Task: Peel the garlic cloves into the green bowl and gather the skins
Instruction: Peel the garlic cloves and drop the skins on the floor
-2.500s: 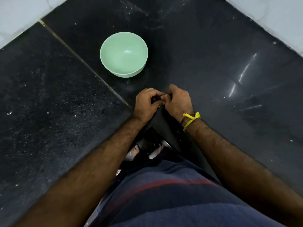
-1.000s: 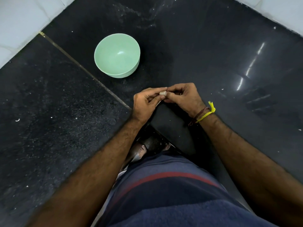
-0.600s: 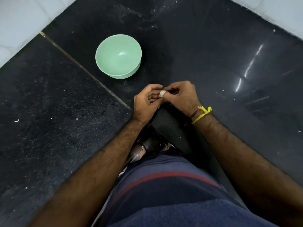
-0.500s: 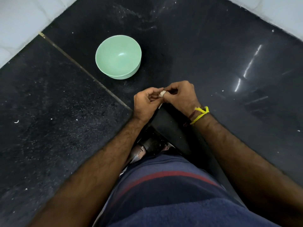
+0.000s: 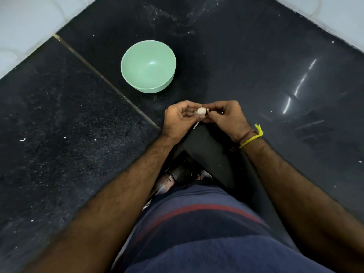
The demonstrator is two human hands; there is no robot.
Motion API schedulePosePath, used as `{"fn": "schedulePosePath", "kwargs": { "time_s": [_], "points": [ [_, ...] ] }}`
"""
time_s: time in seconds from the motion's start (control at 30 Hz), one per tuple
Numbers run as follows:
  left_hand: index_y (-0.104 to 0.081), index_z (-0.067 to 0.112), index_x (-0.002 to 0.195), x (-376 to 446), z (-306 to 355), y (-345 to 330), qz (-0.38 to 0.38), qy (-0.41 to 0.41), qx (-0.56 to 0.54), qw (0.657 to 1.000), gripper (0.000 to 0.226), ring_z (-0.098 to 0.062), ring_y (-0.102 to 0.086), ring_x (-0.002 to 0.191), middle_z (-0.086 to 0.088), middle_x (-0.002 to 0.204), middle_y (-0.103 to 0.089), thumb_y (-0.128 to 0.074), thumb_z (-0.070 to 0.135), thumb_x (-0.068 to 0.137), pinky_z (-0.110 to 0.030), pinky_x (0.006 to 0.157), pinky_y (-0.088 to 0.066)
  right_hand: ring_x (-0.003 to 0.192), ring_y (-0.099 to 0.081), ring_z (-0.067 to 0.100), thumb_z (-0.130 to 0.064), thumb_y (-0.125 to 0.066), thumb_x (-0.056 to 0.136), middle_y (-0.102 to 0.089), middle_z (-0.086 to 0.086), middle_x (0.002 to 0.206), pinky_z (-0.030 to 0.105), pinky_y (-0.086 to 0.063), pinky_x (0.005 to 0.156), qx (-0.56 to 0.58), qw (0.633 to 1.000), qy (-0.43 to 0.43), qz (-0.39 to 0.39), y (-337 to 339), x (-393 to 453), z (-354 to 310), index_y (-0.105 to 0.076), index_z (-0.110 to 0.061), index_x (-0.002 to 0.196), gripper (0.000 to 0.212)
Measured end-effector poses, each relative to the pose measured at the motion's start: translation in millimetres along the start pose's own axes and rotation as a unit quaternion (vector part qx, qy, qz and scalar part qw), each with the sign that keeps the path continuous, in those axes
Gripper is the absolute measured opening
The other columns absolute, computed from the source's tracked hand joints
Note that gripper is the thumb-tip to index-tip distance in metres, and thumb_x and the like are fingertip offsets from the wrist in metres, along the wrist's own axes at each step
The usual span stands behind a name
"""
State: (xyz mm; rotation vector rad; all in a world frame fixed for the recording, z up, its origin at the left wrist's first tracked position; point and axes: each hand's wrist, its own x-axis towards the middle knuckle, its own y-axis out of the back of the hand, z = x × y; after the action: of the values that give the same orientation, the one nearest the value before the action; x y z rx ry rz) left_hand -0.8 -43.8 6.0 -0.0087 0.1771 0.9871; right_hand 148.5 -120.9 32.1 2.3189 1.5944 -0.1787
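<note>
Garlic clove now more exposed, pinched between left hand and right hand; peel underway; green bowl still empty.

Black polished stone worktop with pale specks and light streaks, brass-coloured joint strip running diagonally, white tiled wall behind, yellow thread wristband, navy shirt with red stripe
</note>
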Motion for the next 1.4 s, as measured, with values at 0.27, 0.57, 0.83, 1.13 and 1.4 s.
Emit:
{"fn": "schedulePosePath", "kwargs": {
  "time_s": [0.27,0.57,0.83,1.13,1.4],
  "points": [
    [-0.070,0.007,0.123,5,-4,0,-0.010,-0.001,0.050,0.999,0.039,-0.008,-0.069,0.083,-0.007,0.103,-0.077,-0.078,0.006,0.085,-0.025,0.081,-0.055,0.079,-0.073,0.023,0.005,-0.065,0.090,-0.073,0.021,0.094,0.028,-0.061,0.074,0.086,0.995,-0.033,0.032,1,1,0,-0.070,0.006,0.101,0.012],
    [-0.072,0.004,0.114,1,5,-9,0.031,0.010,0.002,0.999,0.027,-0.017,-0.072,0.086,-0.011,0.100,-0.077,-0.077,0.005,0.087,-0.031,0.085,-0.058,0.092,-0.070,0.019,-0.012,-0.069,0.088,-0.076,0.004,0.096,0.030,-0.054,0.088,-0.226,0.956,0.040,0.183,12,11,0,-0.077,-0.011,0.099,0.013],
    [-0.072,0.004,0.112,3,10,-20,0.034,0.005,-0.014,0.999,0.025,-0.013,-0.068,0.086,-0.008,0.099,-0.077,-0.077,0.004,0.087,-0.022,0.081,-0.056,0.092,-0.069,0.015,-0.010,-0.075,0.082,-0.075,0.003,0.099,0.026,-0.055,0.088,-0.239,0.954,0.018,0.180,22,16,-5,-0.076,-0.014,0.103,0.021],
    [-0.069,0.000,0.115,-8,4,-19,0.001,0.010,-0.058,0.998,0.032,-0.019,-0.072,0.094,-0.010,0.101,-0.076,-0.075,-0.005,0.084,-0.028,0.089,-0.058,0.074,-0.072,0.012,-0.014,-0.074,0.083,-0.075,-0.002,0.080,0.036,-0.062,0.077,-0.071,0.986,0.005,0.149,9,-5,-5,-0.077,-0.017,0.094,0.012],
    [-0.069,0.000,0.113,-11,-1,-16,-0.012,0.012,-0.051,0.999,0.029,-0.015,-0.072,0.088,-0.011,0.100,-0.077,-0.075,-0.004,0.085,-0.025,0.084,-0.058,0.088,-0.073,0.028,-0.002,-0.075,0.084,-0.074,0.017,0.092,0.036,-0.061,0.081,0.040,0.998,-0.025,0.042,8,-11,-3,-0.075,0.001,0.097,0.014]
  ]
}}
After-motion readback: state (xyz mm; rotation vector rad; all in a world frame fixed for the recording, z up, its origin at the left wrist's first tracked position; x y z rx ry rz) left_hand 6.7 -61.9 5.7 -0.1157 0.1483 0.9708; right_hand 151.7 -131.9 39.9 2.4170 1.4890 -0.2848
